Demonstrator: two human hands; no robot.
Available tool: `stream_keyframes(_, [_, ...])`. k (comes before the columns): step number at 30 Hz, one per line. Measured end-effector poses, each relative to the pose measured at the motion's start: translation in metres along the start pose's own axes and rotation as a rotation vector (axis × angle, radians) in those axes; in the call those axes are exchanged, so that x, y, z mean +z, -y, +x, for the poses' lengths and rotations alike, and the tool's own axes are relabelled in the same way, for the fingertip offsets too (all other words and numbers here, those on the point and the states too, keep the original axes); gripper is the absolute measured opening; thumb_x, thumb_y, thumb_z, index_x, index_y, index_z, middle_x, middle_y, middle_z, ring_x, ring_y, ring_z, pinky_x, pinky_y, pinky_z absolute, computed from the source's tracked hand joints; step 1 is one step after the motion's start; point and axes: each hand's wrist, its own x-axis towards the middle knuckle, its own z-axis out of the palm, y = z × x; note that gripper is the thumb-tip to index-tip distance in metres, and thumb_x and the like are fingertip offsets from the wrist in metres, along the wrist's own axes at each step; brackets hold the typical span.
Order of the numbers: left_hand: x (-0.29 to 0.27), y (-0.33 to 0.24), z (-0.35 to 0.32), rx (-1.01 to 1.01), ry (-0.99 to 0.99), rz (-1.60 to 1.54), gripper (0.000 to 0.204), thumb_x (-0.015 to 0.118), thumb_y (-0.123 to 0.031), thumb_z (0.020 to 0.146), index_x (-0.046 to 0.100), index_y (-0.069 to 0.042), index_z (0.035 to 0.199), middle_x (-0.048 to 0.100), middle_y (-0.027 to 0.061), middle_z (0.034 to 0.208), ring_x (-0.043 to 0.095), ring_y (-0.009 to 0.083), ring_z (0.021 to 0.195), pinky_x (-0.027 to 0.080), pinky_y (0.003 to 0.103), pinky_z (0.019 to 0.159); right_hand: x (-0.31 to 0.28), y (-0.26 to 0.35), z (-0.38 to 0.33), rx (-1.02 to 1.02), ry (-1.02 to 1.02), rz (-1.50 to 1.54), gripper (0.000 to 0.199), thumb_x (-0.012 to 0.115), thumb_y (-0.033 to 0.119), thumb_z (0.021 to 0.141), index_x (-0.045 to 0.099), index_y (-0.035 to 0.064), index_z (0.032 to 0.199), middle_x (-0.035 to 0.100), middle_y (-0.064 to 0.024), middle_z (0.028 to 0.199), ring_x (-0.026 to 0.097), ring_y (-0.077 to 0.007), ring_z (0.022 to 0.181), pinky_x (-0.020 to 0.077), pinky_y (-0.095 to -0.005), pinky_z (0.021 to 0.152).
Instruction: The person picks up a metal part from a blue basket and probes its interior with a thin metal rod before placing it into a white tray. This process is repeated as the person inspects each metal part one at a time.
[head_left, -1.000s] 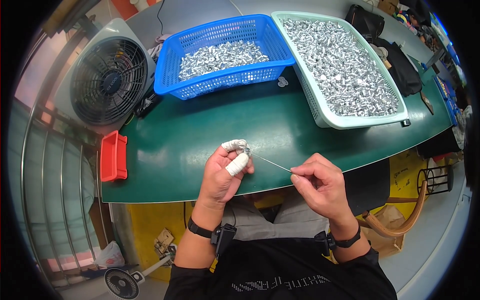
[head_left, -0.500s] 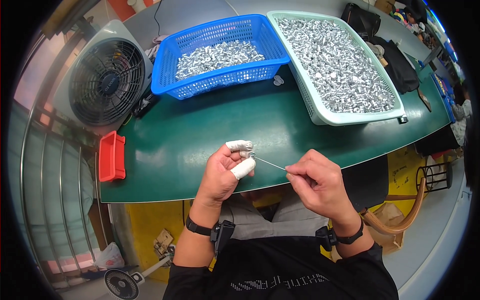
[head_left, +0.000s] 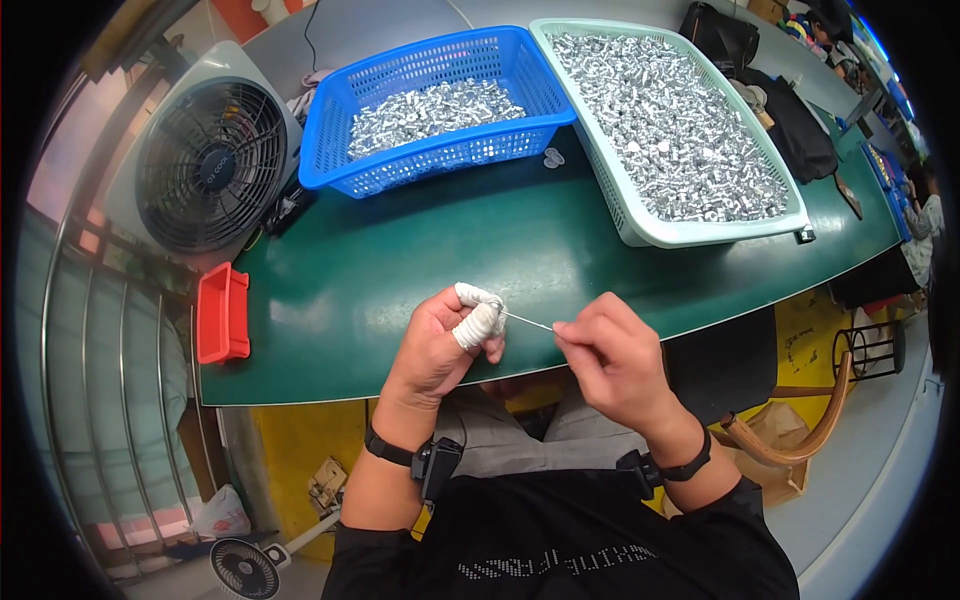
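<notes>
Left hand [head_left: 440, 345], taped fingertips [head_left: 478, 322], and right hand [head_left: 612, 362] still pinching thin wire [head_left: 528, 321]; hands unmoved above green table [head_left: 400, 250] edge.

Whatever the left hand [head_left: 445, 340] pinches at the thin wire [head_left: 528, 321] stays hidden behind its white-taped fingertips [head_left: 478, 322], and the wire's other end vanishes inside the right hand [head_left: 610, 360].

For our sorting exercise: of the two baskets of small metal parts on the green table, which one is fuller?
The pale green basket on the right: its silver parts spread across the whole of it, while the blue basket beside it holds a smaller heap.
</notes>
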Motion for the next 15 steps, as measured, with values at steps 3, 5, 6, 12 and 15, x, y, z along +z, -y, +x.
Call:
stream_keyframes(3, [0.005, -0.003, 0.002, -0.051, -0.022, -0.011, 0.019, 0.065, -0.001, 0.091, 0.062, -0.001, 0.110, 0.064, 0.0081, 0.092, 0.061, 0.0163, 0.075, 0.052, 0.031, 0.069, 0.000, -0.003, 0.002, -0.409, -0.067, -0.411, 0.010, 0.068, -0.005, 0.084, 0.070, -0.0011, 0.093, 0.058, -0.0040, 0.080, 0.052, -0.0074, 0.063, 0.0395, -0.0205, 0.053])
stream_keyframes(5, [0.020, -0.004, -0.001, -0.017, -0.079, 0.056, 0.014, 0.065, -0.006, 0.092, 0.062, -0.003, 0.105, 0.063, 0.0084, 0.093, 0.059, 0.0180, 0.078, 0.050, 0.033, 0.069, -0.002, 0.001, -0.002, -0.110, -0.022, -0.081, 0.011, 0.068, -0.007, 0.083, 0.069, -0.0010, 0.093, 0.058, -0.0056, 0.078, 0.052, -0.0103, 0.061, 0.0397, -0.0233, 0.051])
stream_keyframes(6, [0.024, -0.004, -0.002, 0.000, -0.108, 0.089, 0.012, 0.065, -0.009, 0.092, 0.061, -0.004, 0.103, 0.062, 0.0086, 0.094, 0.058, 0.0188, 0.079, 0.049, 0.034, 0.069, -0.002, 0.002, -0.003, 0.040, 0.000, 0.084, 0.012, 0.068, -0.008, 0.083, 0.068, -0.0010, 0.092, 0.058, -0.0063, 0.078, 0.052, -0.0117, 0.060, 0.0398, -0.0247, 0.050])
stream_keyframes(12, [0.013, 0.000, 0.000, -0.010, -0.009, 0.036, 0.013, 0.065, -0.008, 0.092, 0.061, -0.004, 0.104, 0.064, 0.0090, 0.095, 0.061, 0.0185, 0.083, 0.051, 0.033, 0.072, -0.009, -0.014, -0.004, 0.550, 0.145, 0.782, 0.012, 0.069, -0.008, 0.082, 0.067, -0.0018, 0.091, 0.058, -0.0081, 0.077, 0.051, -0.0122, 0.058, 0.0385, -0.0270, 0.047])
stream_keyframes(15, [0.013, 0.001, 0.004, -0.086, 0.020, -0.109, 0.016, 0.065, -0.005, 0.091, 0.062, -0.002, 0.107, 0.066, 0.0091, 0.096, 0.063, 0.0170, 0.084, 0.052, 0.031, 0.074, 0.003, -0.007, -0.003, -0.224, -0.067, -0.096, 0.009, 0.068, -0.007, 0.084, 0.068, -0.0021, 0.091, 0.058, -0.0071, 0.077, 0.051, -0.0108, 0.058, 0.0380, -0.0260, 0.046])
